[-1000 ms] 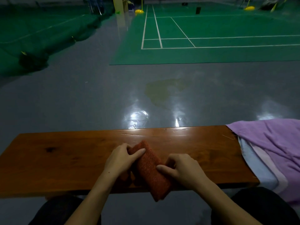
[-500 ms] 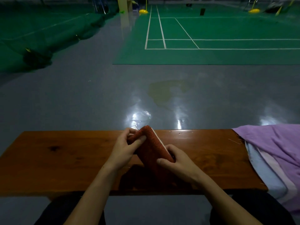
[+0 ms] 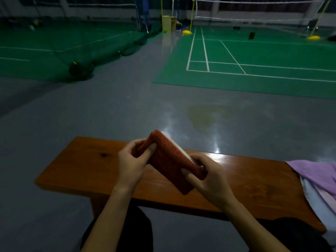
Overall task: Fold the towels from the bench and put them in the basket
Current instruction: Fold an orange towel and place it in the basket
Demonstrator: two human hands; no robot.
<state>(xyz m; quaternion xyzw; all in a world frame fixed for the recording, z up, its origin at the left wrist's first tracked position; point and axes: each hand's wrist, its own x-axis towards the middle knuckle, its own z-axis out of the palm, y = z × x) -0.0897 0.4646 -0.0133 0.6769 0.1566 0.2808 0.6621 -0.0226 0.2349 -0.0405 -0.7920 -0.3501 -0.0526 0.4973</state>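
Observation:
A small folded red-orange towel [image 3: 168, 159] with a white inner edge is held up above the wooden bench [image 3: 87, 170]. My left hand [image 3: 131, 164] pinches its upper left end between thumb and fingers. My right hand [image 3: 209, 176] grips its lower right end. A pile of unfolded towels, purple [image 3: 316, 171] on top of pale blue and pink ones, lies on the bench's right end. No basket is in view.
Grey glossy floor stretches beyond the bench, with green badminton courts, nets and yellow post bases farther back. A dark rolled net lies on the floor at the left. My dark-clothed knees are under the bench's near edge.
Both hands have lifted the folded red-orange towel off the bench and raised it. The view has swung left and up, so the bench now sits to the right.

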